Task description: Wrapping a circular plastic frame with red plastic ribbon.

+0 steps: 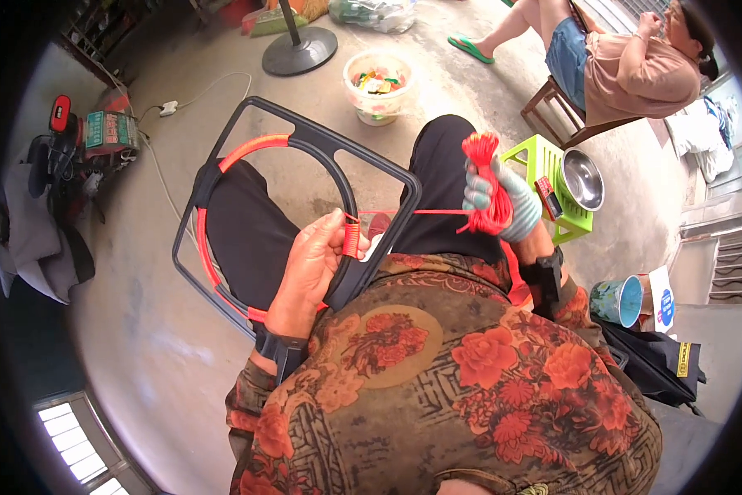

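Winding seemed underway: the left hand [311,257] pinched the red-wrapped black plastic ring [352,239]; the gloved right hand [517,203] gripped bundled red cord [488,216], likely needing another turn.

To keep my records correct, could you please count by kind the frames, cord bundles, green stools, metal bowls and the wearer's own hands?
Frame: 1
Cord bundle: 1
Green stool: 1
Metal bowl: 1
Left hand and right hand: 2
Total: 6
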### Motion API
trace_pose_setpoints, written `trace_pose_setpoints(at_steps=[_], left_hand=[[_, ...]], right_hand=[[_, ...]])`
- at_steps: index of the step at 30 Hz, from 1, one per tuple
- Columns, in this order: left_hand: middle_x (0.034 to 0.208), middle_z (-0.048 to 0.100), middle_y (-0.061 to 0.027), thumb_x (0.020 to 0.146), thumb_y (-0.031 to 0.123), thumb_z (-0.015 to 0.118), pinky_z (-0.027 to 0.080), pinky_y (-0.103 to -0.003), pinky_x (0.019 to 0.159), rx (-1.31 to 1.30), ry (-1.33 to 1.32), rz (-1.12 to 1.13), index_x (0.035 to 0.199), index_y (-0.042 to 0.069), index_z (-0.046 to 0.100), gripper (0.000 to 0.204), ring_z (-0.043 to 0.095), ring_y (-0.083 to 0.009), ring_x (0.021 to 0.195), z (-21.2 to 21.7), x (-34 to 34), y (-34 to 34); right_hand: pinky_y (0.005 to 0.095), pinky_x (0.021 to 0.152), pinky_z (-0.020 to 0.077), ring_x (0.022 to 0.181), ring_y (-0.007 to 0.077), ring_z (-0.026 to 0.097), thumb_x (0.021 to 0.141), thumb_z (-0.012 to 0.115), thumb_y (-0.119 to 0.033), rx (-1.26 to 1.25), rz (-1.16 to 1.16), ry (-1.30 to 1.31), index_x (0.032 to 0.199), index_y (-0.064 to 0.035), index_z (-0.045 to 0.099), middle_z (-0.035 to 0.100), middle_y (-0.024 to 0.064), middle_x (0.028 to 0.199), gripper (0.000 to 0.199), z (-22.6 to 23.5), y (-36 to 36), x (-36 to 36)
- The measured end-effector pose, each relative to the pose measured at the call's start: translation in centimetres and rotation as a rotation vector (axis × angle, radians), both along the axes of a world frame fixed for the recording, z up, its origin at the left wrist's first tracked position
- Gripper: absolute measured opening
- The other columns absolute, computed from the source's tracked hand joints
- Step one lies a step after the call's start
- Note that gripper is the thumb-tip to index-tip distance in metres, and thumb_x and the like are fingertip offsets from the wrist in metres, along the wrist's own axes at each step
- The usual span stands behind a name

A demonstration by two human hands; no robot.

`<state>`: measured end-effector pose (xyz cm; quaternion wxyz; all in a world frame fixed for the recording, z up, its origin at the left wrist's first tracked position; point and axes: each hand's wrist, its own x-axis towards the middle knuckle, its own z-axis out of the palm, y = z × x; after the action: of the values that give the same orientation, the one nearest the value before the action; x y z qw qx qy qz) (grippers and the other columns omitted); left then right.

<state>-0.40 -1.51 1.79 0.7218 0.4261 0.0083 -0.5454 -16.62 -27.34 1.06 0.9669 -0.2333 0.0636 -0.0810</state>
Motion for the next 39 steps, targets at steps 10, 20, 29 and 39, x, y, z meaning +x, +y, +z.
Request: trace_pose_setpoints(at_steps=[10,20,29,39], left_hand=[[0.070,0.061,-0.0104,0.087,0.018,0.057,0.050,-0.030,0.057,-0.001,-0.166,0.046,0.090,0.005,0.055,0.013,0.060,-0.0184,0.062,0.0,-0.1,-0.5],[0.071,0.062,-0.0120,0.086,0.015,0.056,0.050,-0.028,0.058,-0.008,-0.210,0.016,0.086,0.003,0.055,0.012,0.059,-0.0168,0.061,0.0,0.0,-0.2],[0.076,0.063,-0.0116,0.089,0.017,0.051,0.049,-0.029,0.060,-0.056,-0.255,0.031,0.088,0.001,0.056,0.017,0.060,-0.0171,0.064,0.0,-0.1,0.0],[0.084,0.063,-0.0143,0.094,0.025,0.041,0.048,-0.031,0.062,0.028,-0.154,0.054,0.099,-0.003,0.055,0.032,0.060,-0.0205,0.070,-0.6,-0.1,0.2]], right_hand=[[0.0285,0.061,0.0470,0.064,0.0128,0.052,0.087,0.058,-0.033,-0.143,0.055,0.048,0.113,0.0008,0.047,0.051,0.0017,0.073,0.044,-0.9,0.2,-1.5],[0.0318,0.069,0.0510,0.075,0.0145,0.059,0.083,0.062,-0.025,-0.369,0.060,0.459,0.105,-0.0019,0.057,0.061,0.0049,0.084,0.033,-1.0,3.6,4.6],[0.0253,0.082,0.0451,0.097,0.0108,0.054,0.081,0.066,-0.028,-0.749,0.399,0.133,0.116,0.0007,0.051,0.058,0.0063,0.107,0.048,-1.0,6.9,13.0],[0.0361,0.085,0.0487,0.091,0.0231,0.061,0.092,0.048,-0.029,-0.074,0.354,0.007,0.101,-0.0022,0.057,0.062,0.0124,0.096,0.030,-6.2,9.9,14.0]])
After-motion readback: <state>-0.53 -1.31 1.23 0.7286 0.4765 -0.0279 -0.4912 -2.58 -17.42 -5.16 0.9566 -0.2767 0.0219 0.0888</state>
